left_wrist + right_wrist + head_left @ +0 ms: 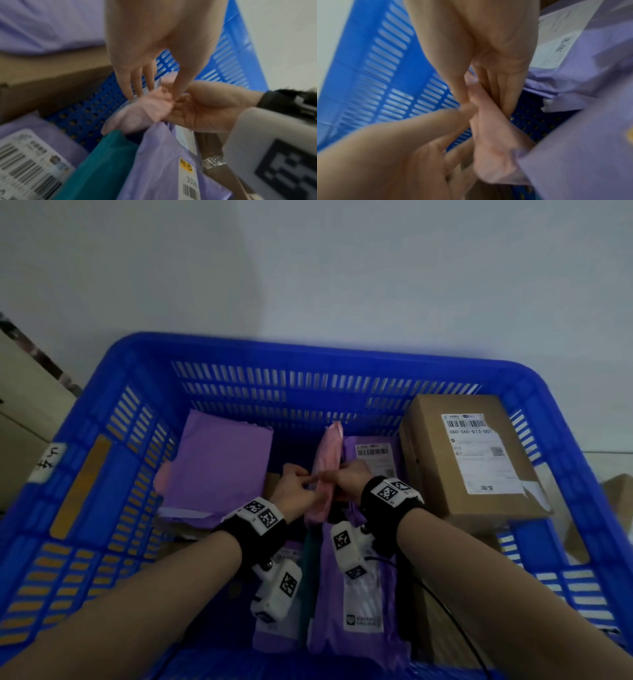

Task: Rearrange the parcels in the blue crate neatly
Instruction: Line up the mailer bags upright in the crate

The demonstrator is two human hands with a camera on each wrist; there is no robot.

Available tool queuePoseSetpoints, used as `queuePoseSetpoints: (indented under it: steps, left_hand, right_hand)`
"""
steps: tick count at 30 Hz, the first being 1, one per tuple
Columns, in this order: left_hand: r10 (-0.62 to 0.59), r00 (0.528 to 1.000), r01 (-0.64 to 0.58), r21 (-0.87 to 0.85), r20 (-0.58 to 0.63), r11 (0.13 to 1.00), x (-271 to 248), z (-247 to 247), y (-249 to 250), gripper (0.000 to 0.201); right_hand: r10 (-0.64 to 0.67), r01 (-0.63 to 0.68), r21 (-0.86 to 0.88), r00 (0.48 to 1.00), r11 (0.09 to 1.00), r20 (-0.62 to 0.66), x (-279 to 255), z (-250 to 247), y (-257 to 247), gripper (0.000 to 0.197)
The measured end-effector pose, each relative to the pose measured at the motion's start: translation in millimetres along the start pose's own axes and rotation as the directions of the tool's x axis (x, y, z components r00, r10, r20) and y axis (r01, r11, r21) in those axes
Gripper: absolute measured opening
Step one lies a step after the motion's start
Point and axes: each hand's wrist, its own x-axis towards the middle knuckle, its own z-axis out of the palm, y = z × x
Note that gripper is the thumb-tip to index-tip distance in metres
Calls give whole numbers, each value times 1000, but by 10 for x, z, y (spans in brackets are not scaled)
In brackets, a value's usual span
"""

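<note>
A thin pink parcel [328, 453] stands on edge in the middle of the blue crate [102, 392]. Both hands pinch its near upper edge. My left hand [310, 479] holds it from the left, thumb against fingers [137, 86] on the pink parcel [147, 108]. My right hand [329, 475] grips it from the right, with the pink parcel [491, 142] between thumb and fingers [503, 94]. A purple parcel with a barcode label [373, 453] leans just right of it. The pink parcel's lower part is hidden behind the hands.
A flat purple parcel [219, 463] lies at the left on a cardboard box [51, 75]. A large brown box with a white label [469, 460] fills the right side. Nearer me stand purple parcels [359, 594] and a teal one [102, 162]. Bare crate floor [82, 115] shows beside the pink parcel.
</note>
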Motion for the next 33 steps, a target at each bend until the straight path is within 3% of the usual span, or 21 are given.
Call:
queuePoseSetpoints:
  steps: [7, 12, 14, 17, 20, 23, 26, 30, 33]
  left_hand:
    - [11, 998, -4, -100, 67, 995, -201, -82, 84, 43]
    - [27, 997, -29, -31, -71, 999, -270, -264, 123, 59]
    - [14, 998, -13, 6, -69, 1000, -299, -346, 169, 63]
    - [-42, 999, 42, 42, -17, 998, -324, -434, 243, 66]
    - [-131, 989, 139, -125, 73, 982, -333, -500, 275, 57]
    - [-256, 945, 296, -196, 204, 935, -362, -633, 267, 70]
    - [-301, 906, 378, -245, 299, 893, -435, -760, 320, 58]
    - [-225, 899, 343, -283, 375, 896, -498, -890, 395, 59]
    - [-147, 940, 245, -309, 310, 919, -536, -958, 436, 48]
  right_hand:
    - [-34, 33, -20, 998, 999, -57, -90, -93, 25, 41]
    - [-91, 95, 56, 993, 994, -70, -351, -198, -58, 40]
    - [-123, 126, 79, 991, 989, -48, -433, -261, -78, 36]
    - [-175, 172, 132, 984, 976, 13, -568, -334, -104, 34]
    - [-245, 228, 211, 968, 950, 57, -663, -375, -121, 30]
    - [-289, 257, 299, 955, 919, 68, -712, -369, -125, 27]
    - [-332, 283, 381, 941, 880, 68, -721, -333, -135, 24]
    - [-334, 223, 494, 931, 840, 146, -679, -283, -154, 29]
    - [-341, 216, 466, 918, 858, 202, -690, -264, -190, 30]
